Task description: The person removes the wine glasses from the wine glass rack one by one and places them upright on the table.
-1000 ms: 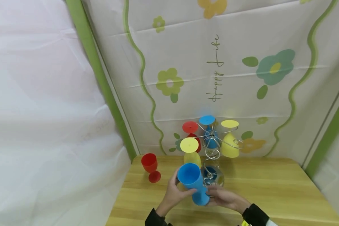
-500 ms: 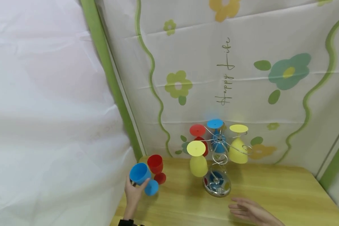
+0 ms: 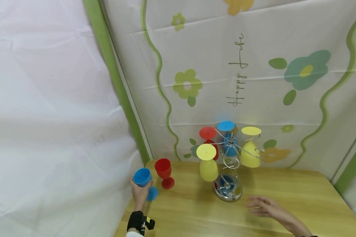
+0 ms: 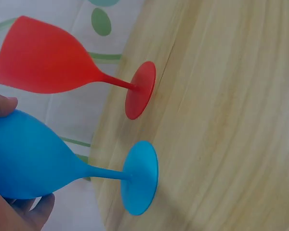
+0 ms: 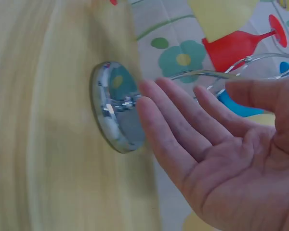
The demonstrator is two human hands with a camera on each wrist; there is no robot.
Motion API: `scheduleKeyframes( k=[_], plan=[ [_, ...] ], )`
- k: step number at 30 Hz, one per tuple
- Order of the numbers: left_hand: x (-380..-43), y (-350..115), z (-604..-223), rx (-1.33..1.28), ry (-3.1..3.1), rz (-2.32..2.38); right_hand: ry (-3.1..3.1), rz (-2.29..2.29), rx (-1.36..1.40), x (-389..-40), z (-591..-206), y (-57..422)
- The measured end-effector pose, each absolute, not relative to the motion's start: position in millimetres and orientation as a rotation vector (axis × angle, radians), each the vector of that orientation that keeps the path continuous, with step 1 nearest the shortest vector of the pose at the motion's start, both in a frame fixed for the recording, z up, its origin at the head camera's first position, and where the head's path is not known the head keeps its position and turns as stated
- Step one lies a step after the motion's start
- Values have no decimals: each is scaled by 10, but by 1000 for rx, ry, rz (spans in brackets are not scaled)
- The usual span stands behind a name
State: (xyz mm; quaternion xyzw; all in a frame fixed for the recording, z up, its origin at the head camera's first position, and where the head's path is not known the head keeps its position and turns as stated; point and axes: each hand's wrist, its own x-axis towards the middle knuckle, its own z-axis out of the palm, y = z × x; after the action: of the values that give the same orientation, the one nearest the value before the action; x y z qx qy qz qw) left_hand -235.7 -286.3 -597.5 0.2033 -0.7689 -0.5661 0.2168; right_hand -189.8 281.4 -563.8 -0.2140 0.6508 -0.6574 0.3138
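Observation:
My left hand grips the bowl of a blue goblet at the table's left edge. The goblet stands upright, its foot at or just over the wood; I cannot tell if it touches. Beside it, slightly farther back, a red goblet is upright on the table. My right hand hovers empty, fingers relaxed and nearly straight, near the chrome base of a wire goblet rack. From that rack hang upside down two yellow goblets, a red one and a blue one.
The wooden table ends at a white patterned cloth behind the rack. A plain white cloth borders the left side, close to my left hand. One curled rack arm at the right front carries no goblet.
Both hands were on the blue goblet in front of the rack. The left carried it left beside the red goblet and lowered it; the right let go and drew away to the right.

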Motion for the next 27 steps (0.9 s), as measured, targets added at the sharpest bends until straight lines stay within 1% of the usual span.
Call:
scheduleKeyframes(
  k=[5, 8, 13, 18, 20, 23, 25, 27],
  plan=[
    [-2417, -2877, -5979, 559, -2129, -1485, 1828, -1631, -724, -1916, -5304, 2777],
    [-2424, -2886, -5954, 561, -2146, -1459, 2072, -1591, -831, -1918, -5027, 2716],
    [-2416, -2918, -5903, 552, -2149, -1477, 2649, -1389, -810, -1823, -4468, 2524],
    [-2424, -2961, -5868, 559, -2169, -1499, 2919, -1276, -856, -1697, -3994, 2230],
    [-2428, -2967, -5864, 557, -2167, -1511, 2966, -1303, -969, -1690, -3896, 2083],
    [-2431, -2959, -5877, 545, -2160, -1538, 3017, -1337, -1250, -1743, -3861, 1850],
    [-2431, -2945, -5896, 547, -2161, -1560, 3058, -1312, -1456, -1820, -3878, 1708],
    [-2433, -2929, -5915, 549, -2166, -1581, 3097, -1251, -1590, -1923, -3889, 1591]
  ],
)
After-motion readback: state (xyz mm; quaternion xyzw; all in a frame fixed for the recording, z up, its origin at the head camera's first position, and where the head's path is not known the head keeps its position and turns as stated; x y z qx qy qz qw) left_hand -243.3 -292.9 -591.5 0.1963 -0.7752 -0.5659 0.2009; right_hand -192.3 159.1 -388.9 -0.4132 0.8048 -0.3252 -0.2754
